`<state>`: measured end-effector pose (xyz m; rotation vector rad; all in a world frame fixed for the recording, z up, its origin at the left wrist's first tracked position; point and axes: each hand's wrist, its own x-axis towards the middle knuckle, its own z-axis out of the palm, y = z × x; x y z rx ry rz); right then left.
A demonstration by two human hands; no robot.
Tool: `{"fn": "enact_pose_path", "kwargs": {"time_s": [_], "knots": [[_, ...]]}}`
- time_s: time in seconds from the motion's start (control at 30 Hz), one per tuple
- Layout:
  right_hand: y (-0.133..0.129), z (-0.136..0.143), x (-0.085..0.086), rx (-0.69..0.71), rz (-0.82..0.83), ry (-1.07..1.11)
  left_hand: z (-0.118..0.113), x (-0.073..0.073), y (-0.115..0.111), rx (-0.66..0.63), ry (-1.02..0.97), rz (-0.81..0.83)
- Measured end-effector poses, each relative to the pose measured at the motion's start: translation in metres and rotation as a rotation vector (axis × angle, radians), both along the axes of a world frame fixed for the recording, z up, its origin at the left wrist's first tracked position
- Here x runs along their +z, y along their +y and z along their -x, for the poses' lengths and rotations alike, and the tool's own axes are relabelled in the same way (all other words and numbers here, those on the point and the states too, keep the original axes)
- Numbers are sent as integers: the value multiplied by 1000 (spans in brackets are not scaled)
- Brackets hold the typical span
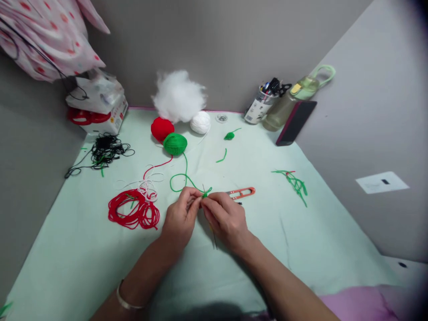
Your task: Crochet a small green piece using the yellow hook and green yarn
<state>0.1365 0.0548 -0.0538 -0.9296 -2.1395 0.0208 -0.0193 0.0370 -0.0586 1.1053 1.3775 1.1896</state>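
Observation:
My left hand (180,218) is closed in a pinch on a small piece of green yarn work (205,195). My right hand (229,218) meets it fingertip to fingertip, closed around what looks like a thin crochet hook (214,240); its shaft shows below the palm, with a bit of yellow, and most of it is hidden. A strand of yarn runs from the work back to a green yarn ball (175,144). Just beyond my right knuckles lie orange thread snips (243,193), partly covered by the hand.
Behind stand a red yarn ball (162,129), a white yarn ball (200,122) and fluffy stuffing (180,96). Red yarn loops (129,209) and tangled black cord (107,149) lie left. At right are green scraps (296,183), a phone (296,124), a bottle (279,109) and a pen cup (257,107).

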Motion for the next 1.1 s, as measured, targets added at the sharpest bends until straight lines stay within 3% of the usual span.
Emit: {"fn": "enact_pose_path", "kwargs": {"time_s": [0.17, 0.3, 0.7, 0.8, 1.1], "knots": [[2, -3, -6, -91, -15, -54, -1, -3, 1, 11, 170, -112], [5, -3, -6, -29, 49, 16, -2, -3, 4, -5, 238, -159], [11, -4, 4, -49, 1009, 509, 4, -6, 6, -70, 493, -387], [14, -6, 6, -31, 1174, 588, 5, -8, 5, -92, 548, -433], [12, -7, 11, -62, 1206, 533, 7, -13, 2, -102, 676, -491]]}}
